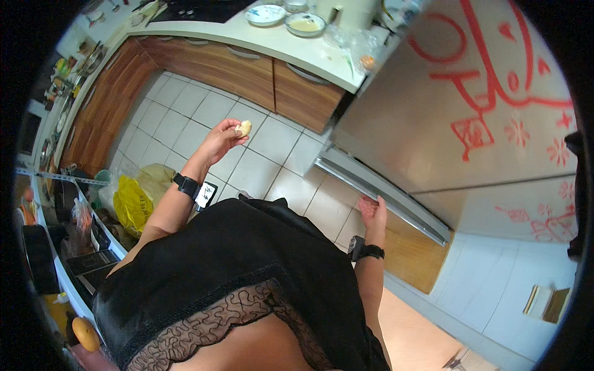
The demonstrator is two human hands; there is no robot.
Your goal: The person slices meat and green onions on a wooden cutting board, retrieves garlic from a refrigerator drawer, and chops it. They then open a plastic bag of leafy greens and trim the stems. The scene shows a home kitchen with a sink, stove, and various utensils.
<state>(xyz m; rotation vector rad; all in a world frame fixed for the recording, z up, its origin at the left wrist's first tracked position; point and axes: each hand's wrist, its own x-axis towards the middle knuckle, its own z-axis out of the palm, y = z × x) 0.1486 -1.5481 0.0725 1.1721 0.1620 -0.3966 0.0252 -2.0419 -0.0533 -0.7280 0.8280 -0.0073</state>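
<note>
My left hand [220,141] is held out over the floor, pinching a small pale yellow piece of food [245,128] between thumb and fingers. The piece looks torn or peeled; its exact kind is unclear. On the right, my right hand [374,212] is at the silver metal edge strip [341,169] of a refrigerator door, its thumb and curled fingers against the strip. The fingertips are partly hidden there. The refrigerator [390,134] has a brownish, shiny front with red line drawings and flower shapes. Both wrists wear black straps with small devices.
A white countertop [222,35] holds a plate [265,15], a bowl of pale liquid [305,24] and clear plastic bags [357,44]. Wooden cabinets [222,58] run beneath. A yellow plastic bag [132,204] and a shelf rack [109,234] stand at my left. White tiles [274,143] cover the floor.
</note>
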